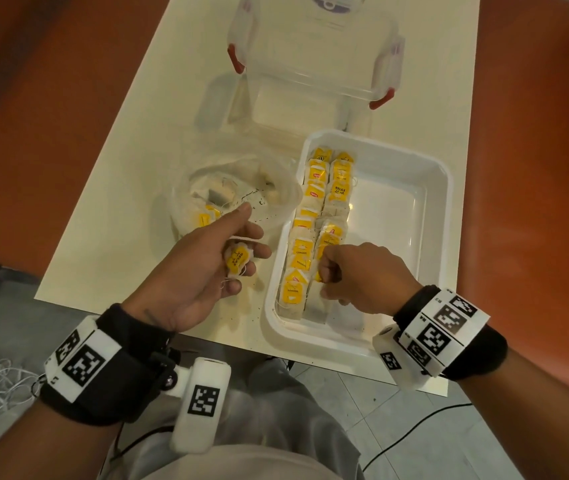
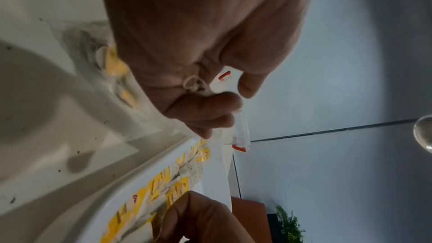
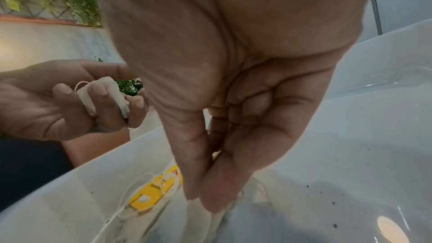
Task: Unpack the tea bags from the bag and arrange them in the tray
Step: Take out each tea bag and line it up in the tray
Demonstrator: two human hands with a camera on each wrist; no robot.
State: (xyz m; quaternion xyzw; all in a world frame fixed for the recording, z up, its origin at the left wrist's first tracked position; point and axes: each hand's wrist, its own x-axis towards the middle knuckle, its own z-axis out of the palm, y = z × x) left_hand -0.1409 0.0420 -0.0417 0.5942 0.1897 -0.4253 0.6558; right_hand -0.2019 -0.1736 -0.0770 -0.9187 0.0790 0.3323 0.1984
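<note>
Your right hand (image 1: 362, 277) pinches a tea bag (image 3: 203, 208) between thumb and fingertips at the near end of the second row inside the white tray (image 1: 411, 188). Your left hand (image 1: 203, 271) curls its fingers around spare tea bags (image 1: 238, 258), held above the table (image 1: 158, 109). The tray holds two rows of tea bags (image 1: 310, 220) along its left wall. More remain in the clear plastic bag (image 1: 231, 192) just beside it.
</note>
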